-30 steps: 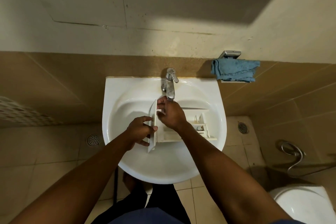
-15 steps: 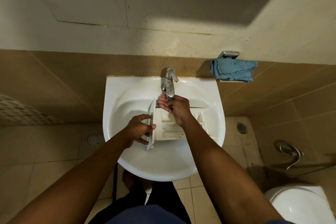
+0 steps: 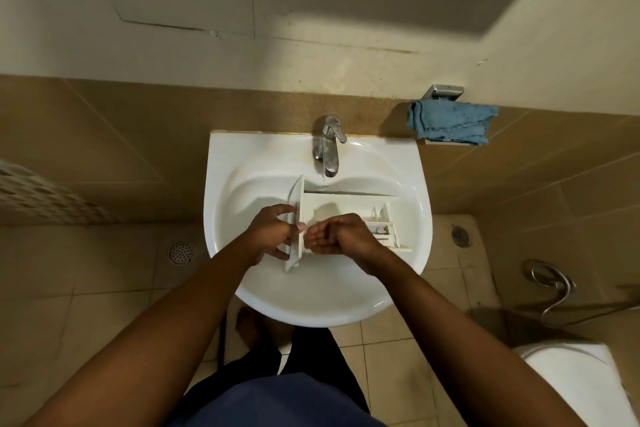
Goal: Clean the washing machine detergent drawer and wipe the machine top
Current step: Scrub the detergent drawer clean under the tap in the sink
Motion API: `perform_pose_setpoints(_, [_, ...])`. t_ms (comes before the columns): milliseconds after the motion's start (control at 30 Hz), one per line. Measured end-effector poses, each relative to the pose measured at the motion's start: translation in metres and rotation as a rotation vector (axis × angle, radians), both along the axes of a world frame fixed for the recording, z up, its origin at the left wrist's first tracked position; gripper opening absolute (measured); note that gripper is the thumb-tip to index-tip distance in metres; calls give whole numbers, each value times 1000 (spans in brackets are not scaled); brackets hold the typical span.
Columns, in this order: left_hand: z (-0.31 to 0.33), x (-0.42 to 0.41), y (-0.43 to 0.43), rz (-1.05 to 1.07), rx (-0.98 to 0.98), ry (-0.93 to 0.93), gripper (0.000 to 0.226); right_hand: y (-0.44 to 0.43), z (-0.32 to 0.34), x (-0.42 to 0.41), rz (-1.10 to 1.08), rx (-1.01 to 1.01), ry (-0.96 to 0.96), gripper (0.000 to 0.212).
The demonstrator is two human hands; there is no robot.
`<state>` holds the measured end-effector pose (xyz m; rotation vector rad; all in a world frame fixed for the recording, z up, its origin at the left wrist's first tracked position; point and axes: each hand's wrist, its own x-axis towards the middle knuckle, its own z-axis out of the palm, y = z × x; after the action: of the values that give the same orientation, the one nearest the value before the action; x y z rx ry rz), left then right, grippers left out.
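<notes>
The white detergent drawer (image 3: 346,205) is found inside the basin of the white sink (image 3: 329,302), laid across it, just below the spout of the chrome tap (image 3: 329,149). Its front panel (image 3: 296,199) is turned to the left and its small inner compartments are seen at the right end.

The front panel is gripped by the left hand (image 3: 273,236): the thumb is placed on the inner side and the other fingers are curled round the outer side. The right hand (image 3: 346,236) is lowered into the large open compartment just beside the panel, with its fingers (image 3: 317,236) bent and cupped together (whether something small is held in them cannot be told). The two hands are almost touching at the panel.

On the wall to the right of the sink, a blue cloth (image 3: 453,125) is laid over a small metal holder (image 3: 445,92). A round floor drain (image 3: 180,252) is seen on the tiles left of the sink, and part of a white toilet (image 3: 571,381) at the lower right.
</notes>
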<state>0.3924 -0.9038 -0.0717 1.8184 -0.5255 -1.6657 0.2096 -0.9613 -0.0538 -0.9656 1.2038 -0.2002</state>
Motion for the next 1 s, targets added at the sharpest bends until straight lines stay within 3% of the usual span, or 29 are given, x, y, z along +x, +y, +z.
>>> perform_pose_setpoints(200, [-1, -1, 0, 3, 22, 8, 60, -22, -7, 29, -176, -89, -28, 38])
perform_pose_setpoints(333, [0, -2, 0, 9, 24, 4, 58, -2, -4, 30, 248, -521, 210, 30])
perform_pose_setpoints(400, [0, -1, 0, 10, 18, 9, 58, 10, 2, 15, 340, -505, 219, 27])
perform_pose_setpoints(500, [1, -1, 1, 6, 16, 7, 57, 13, 8, -3, 341, -351, 160, 26])
perform_pose_setpoints(567, [1, -1, 1, 7, 18, 10, 56, 5, 7, 2, 319, -366, 185, 27])
perform_pose_setpoints(700, [1, -1, 1, 6, 22, 2, 55, 0, 0, 17, 354, -669, 311, 39])
perform_pose_setpoints(833, [1, -1, 1, 12, 16, 3, 55, 44, -8, -9, 654, -1073, 478, 64])
perform_pose_setpoints(1000, [1, 1, 2, -4, 14, 16, 60, 60, -9, -38, 751, -1244, 583, 57])
